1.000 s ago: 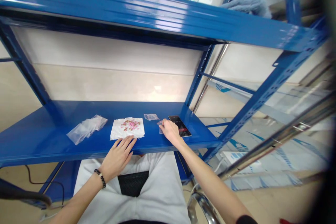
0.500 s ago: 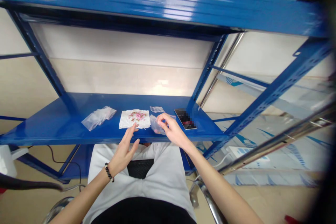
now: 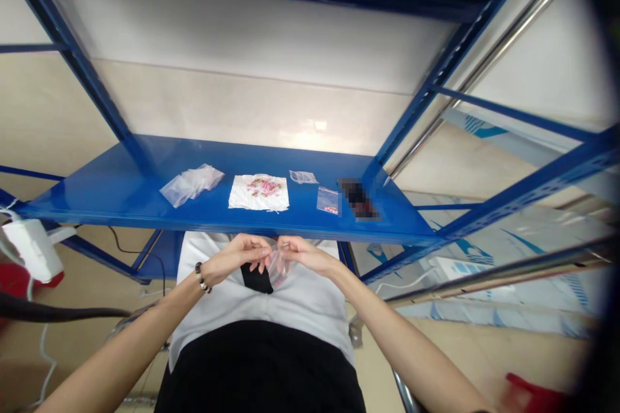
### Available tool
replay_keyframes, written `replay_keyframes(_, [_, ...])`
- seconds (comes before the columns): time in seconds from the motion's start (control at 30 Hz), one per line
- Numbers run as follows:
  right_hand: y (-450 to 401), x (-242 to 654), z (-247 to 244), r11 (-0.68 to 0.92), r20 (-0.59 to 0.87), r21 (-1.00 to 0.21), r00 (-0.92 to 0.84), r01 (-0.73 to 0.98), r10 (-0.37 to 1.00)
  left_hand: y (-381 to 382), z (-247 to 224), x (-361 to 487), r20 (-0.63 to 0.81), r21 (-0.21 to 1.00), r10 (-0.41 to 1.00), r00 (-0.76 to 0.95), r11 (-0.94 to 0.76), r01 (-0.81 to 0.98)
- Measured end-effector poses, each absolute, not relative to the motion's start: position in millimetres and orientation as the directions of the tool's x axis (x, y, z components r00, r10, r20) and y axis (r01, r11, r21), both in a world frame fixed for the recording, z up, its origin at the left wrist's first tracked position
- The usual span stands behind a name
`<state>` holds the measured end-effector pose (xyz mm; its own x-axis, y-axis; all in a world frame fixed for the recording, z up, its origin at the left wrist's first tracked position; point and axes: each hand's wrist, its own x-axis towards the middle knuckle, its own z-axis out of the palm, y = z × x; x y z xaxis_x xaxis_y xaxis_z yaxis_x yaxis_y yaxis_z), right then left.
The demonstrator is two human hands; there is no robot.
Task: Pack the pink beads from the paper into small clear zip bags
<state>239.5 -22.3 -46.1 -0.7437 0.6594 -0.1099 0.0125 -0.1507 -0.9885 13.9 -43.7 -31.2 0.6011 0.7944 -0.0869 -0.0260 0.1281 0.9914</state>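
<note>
A clear plastic bag (image 3: 279, 269) hangs between my two hands, over my lap and in front of the shelf edge. My left hand (image 3: 245, 253) pinches its left side. On the other side my right hand (image 3: 303, 254) grips the bag by its top. White paper (image 3: 237, 197) lies on the blue shelf with small pink and brown pieces (image 3: 264, 188) on it. Right of the paper is a small zip bag (image 3: 328, 201) with pinkish pieces inside. Another small clear bag (image 3: 303, 177) lies behind it.
A pile of clear bags (image 3: 192, 185) lies on the left of the blue shelf (image 3: 145, 206). A dark phone (image 3: 358, 199), partly pixelated, is at the right. Blue uprights frame the shelf, and a white power strip (image 3: 33, 250) is at lower left.
My right hand has lifted the clear bag off the shelf and brought it over my lap. My left hand has moved to it and closed on its side. The view has tilted down.
</note>
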Motion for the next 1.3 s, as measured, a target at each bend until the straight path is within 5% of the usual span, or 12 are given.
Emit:
replay_keyframes(0.63, [-36, 209, -46, 0.231, 0.109, -0.960, -0.550, 0.158, 0.828, -54, -25, 9, -0.160, 0.984, 0.816, 0.556, 0.090, 0.151])
replay_keyframes(0.9, [-67, 181, -25, 0.482, 0.414, -0.763, -0.247, 0.431, 0.876, -47, -29, 3, -0.066, 0.998, 0.871, 0.487, 0.049, 0.047])
replay_keyframes(1.07, [-82, 185, -15, 0.506, 0.500, -0.709, -0.156, 0.492, 0.852, -49, -30, 1, -0.028, 1.000, 0.887, 0.461, 0.029, 0.005])
replay_keyframes(1.3, [-80, 190, -26, 0.459, 0.441, -0.750, -0.157, 0.476, 0.884, -48, -34, 5, -0.048, 0.999, 0.888, 0.457, 0.046, 0.015])
